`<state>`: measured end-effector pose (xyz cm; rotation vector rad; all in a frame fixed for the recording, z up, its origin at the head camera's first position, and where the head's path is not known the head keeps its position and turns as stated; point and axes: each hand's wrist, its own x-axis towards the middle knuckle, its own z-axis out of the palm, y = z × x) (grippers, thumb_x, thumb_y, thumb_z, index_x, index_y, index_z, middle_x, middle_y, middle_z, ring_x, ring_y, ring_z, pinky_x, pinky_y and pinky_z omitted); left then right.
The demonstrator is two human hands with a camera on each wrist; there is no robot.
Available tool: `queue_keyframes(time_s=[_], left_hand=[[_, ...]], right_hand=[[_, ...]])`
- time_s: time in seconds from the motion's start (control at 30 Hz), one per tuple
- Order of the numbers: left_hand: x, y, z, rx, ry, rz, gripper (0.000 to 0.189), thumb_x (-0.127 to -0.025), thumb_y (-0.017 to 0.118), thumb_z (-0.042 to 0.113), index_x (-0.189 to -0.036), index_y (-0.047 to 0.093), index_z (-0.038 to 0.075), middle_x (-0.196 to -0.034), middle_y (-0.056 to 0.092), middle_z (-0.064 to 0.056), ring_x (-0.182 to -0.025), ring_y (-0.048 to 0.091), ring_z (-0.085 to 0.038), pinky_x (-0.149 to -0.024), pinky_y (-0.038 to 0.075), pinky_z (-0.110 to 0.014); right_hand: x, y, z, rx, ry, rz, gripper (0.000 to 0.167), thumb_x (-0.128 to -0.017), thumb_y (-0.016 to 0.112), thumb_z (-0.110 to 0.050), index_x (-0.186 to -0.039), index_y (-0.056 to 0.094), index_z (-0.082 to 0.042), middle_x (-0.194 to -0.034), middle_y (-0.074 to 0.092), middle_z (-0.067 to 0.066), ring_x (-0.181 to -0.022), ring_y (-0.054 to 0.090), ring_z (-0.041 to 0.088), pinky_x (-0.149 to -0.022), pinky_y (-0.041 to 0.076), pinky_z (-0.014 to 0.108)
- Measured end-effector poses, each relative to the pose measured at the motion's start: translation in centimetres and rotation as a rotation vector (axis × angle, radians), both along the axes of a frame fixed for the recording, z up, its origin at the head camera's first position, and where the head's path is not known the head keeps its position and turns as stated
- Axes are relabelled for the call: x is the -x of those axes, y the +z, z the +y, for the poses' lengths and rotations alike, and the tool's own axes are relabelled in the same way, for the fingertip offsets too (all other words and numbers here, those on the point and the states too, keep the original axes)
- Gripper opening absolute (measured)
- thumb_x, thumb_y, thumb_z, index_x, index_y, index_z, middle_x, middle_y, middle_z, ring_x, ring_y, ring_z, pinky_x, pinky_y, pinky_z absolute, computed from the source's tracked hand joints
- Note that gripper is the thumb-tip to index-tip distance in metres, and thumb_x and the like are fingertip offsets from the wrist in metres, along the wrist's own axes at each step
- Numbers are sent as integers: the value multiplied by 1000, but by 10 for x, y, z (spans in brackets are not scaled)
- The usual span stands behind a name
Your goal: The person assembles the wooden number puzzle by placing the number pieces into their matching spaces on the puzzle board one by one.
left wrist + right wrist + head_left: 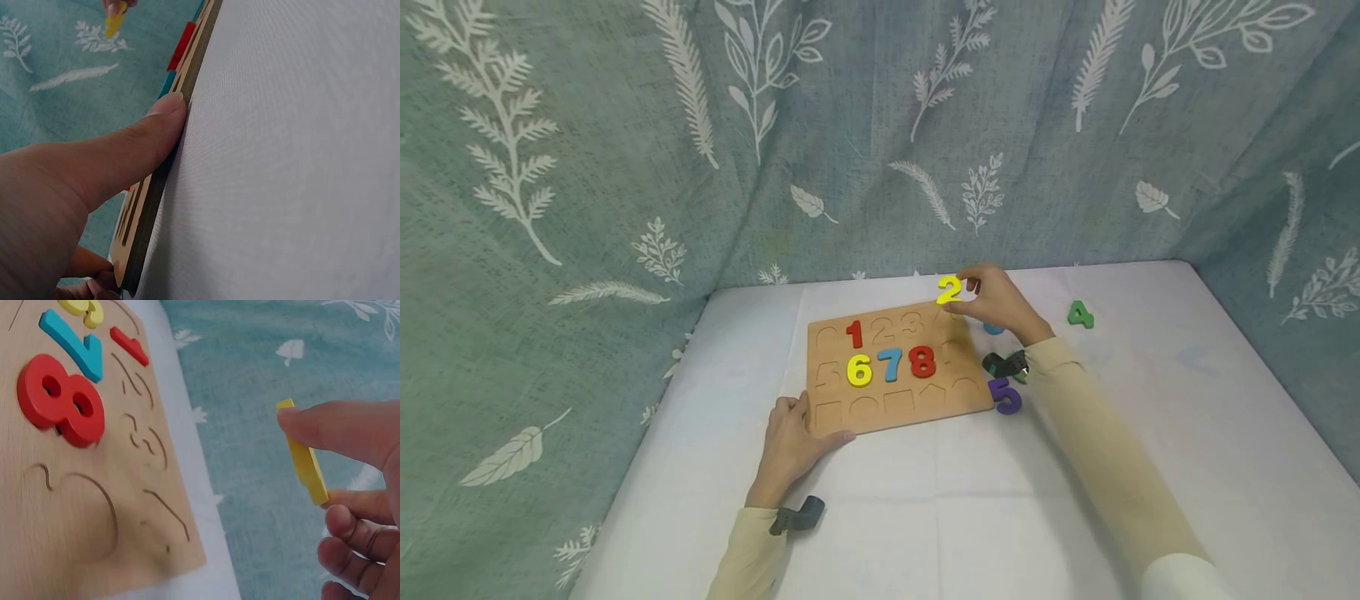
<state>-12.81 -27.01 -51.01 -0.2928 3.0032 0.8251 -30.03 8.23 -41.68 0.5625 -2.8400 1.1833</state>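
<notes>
A yellow number 2 is pinched between thumb and fingers of my right hand, over the far right corner of the wooden puzzle board. In the right wrist view the yellow 2 shows edge-on, raised above the board. My left hand grips the board's near left corner, its thumb along the front edge and its fingers at the left side. On the board lie a red 1, a yellow 6, a blue 7 and a red 8.
A purple 5 lies against the board's right edge. Farther right is a green 4. Under the right hand and wrist a blue piece and a green piece are partly hidden. A patterned curtain hangs behind the white table.
</notes>
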Motion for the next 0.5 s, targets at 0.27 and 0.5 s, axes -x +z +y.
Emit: queue_keyframes(time_s=[0.27,0.5], left_hand=[[0,-1,0,6,0,2,124,-68,88,65,-159,35,-1,-128,47,-17,-110,45,-29,-82,39,-36],[0,-3,-1,15,-3,12,125,-68,88,66,-159,35,-2,-128,48,-17,-110,45,-28,-82,39,-35]], right_hand=[[6,-3,-23,47,14,-36,65,-84,84,-32,-136,64,0,-109,60,17,-97,50,28,-78,43,38],[16,-14,-41,86,25,-59,63,-85,85,-30,-136,64,0,-110,60,20,-95,49,27,-76,41,37]])
